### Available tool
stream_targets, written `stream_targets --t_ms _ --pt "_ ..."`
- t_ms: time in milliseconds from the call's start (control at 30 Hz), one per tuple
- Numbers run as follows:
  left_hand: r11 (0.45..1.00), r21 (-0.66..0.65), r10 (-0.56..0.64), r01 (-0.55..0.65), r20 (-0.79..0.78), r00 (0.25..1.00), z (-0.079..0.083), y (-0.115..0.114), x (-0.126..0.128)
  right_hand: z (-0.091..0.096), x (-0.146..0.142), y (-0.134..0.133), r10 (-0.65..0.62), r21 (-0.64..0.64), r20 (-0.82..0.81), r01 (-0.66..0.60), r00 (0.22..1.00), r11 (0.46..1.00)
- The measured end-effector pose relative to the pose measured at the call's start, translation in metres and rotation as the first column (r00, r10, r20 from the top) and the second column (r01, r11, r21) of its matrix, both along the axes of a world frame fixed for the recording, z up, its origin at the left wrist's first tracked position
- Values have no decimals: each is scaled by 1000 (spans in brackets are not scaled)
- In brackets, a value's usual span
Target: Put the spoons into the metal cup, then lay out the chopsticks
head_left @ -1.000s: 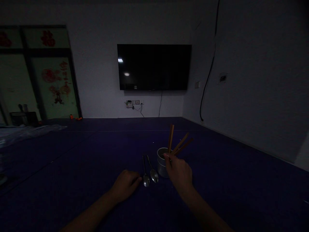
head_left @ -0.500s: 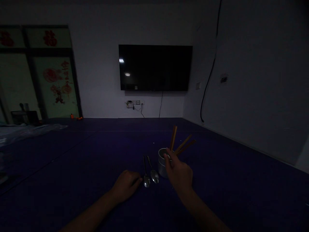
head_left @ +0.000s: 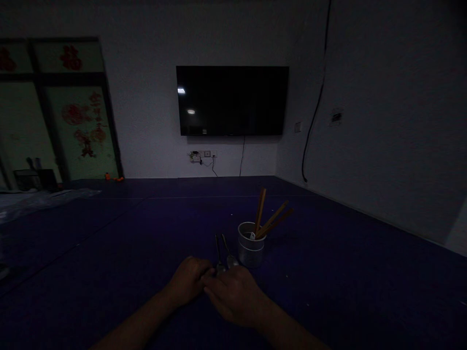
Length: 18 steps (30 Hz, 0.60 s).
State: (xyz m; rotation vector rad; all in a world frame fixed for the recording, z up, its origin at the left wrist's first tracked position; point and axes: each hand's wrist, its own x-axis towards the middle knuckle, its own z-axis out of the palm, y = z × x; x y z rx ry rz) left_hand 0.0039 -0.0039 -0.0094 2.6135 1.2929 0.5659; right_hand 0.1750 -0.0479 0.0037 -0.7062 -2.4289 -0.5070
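Two metal spoons, a left spoon (head_left: 218, 253) and a right spoon (head_left: 229, 257), lie side by side on the dark blue surface with their handles pointing away. My left hand (head_left: 190, 278) rests just left of them, fingers curled. My right hand (head_left: 237, 296) lies in front of the spoons and covers part of their bowls; its bent fingers meet the fingertips of my left hand. Whatever is between the fingers of either hand is hidden. Right of the spoons stands a metal cup (head_left: 251, 253) holding several wooden chopsticks (head_left: 260, 209) that lean right.
The dark blue surface (head_left: 164, 223) stretches back to the wall. A television (head_left: 233, 99) hangs there above sockets (head_left: 206, 154) and cords. Clear plastic sheeting (head_left: 51, 201) lies at the far left. A black cable (head_left: 316, 109) runs down the right wall. The room is dim.
My right hand has left the cup and chopsticks and moved left and nearer to me, to the spoon bowls and my left hand. The left hand stays about where it was.
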Motion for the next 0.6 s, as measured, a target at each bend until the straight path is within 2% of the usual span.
stream_targets --t_ms 167,400,600 --pt "1000 -9 5 -5 -10 1000 -1 2 0 -2 -4 0 3 -85 90 5 996 996" --pt "1000 1 -15 15 -8 1000 -2 2 0 -3 0 6 -63 -196 63 74 996 978" --pt "1000 -4 -18 18 12 1000 -2 2 1 -4 -1 6 -85 -277 106 111 991 954"
